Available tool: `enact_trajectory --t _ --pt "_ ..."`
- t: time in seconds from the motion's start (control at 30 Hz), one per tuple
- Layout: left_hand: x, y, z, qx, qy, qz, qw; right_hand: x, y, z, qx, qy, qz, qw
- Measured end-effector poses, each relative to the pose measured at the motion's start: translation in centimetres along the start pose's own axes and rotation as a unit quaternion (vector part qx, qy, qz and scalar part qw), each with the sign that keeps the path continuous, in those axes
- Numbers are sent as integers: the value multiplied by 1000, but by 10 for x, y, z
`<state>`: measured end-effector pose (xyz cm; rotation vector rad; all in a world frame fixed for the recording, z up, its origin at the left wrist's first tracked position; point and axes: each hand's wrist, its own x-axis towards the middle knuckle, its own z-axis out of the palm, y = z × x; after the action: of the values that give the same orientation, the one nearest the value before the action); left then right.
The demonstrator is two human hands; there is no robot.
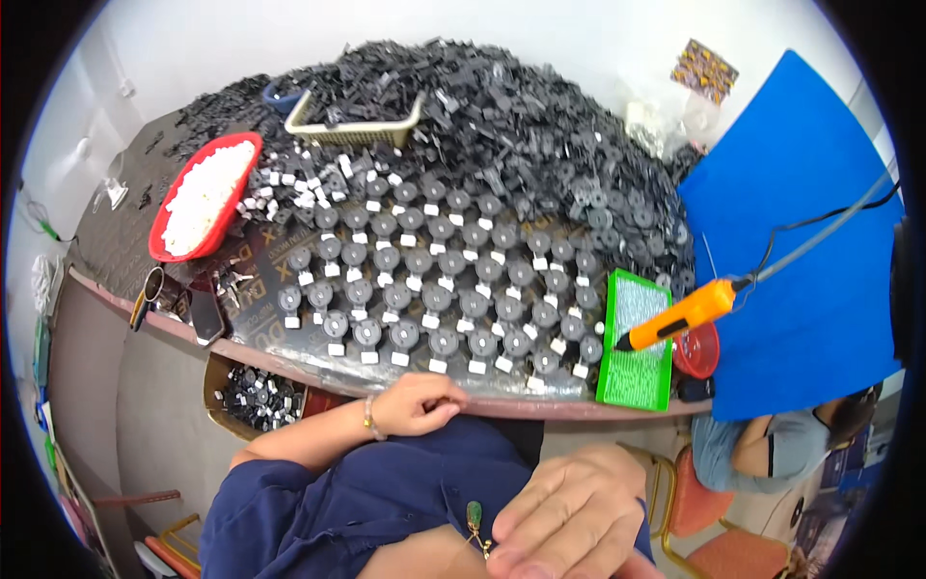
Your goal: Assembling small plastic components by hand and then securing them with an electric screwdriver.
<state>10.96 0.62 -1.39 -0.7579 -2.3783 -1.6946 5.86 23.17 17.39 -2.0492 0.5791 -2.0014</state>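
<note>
My left hand [420,403] rests at the table's front edge, its fingers curled in loosely, and no object shows in it. Close to the camera, at the lower right, my right hand [569,511] is raised in front of my chest with its fingers stretched out, holding nothing I can see. Beyond the left hand, rows of round black plastic parts [444,342], each with a small white block beside or under it, cover the middle of the table. An orange electric screwdriver [680,314] hangs with its tip over a green tray [666,391] of small metal-looking pieces.
Loose black parts [502,125] are heaped at the back around a cream basket [357,132]. A red basin [236,198] of white pieces stands left, near a phone [206,317] and keys [231,282]. Right are a red bowl [709,349], a blue sheet [801,241] and another person [772,454].
</note>
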Motion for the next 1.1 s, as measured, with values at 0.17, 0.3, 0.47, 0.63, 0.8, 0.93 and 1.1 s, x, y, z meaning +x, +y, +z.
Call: enact_trajectory --t 0.17,0.3,0.47,0.63,0.8,0.93,1.1 --pt "31 26 -7 17 11 78 997 -59 -25 -27 -148 5 324 934" --pt "26 21 -9 31 33 31 999 -219 -41 -22 -105 214 783 574" --pt "47 19 -6 29 51 -15 998 -536 -8 67 -345 471 737 342" --pt "85 18 14 206 12 56 977 -439 38 83 17 707 610 357" --pt "113 8 41 337 -36 42 940 -400 10 84 50 566 684 458" --pt "123 2 57 363 -35 40 930 -291 -55 11 -12 251 810 529" --pt "128 -2 68 375 -24 34 926 -169 -126 -58 -414 437 473 643"
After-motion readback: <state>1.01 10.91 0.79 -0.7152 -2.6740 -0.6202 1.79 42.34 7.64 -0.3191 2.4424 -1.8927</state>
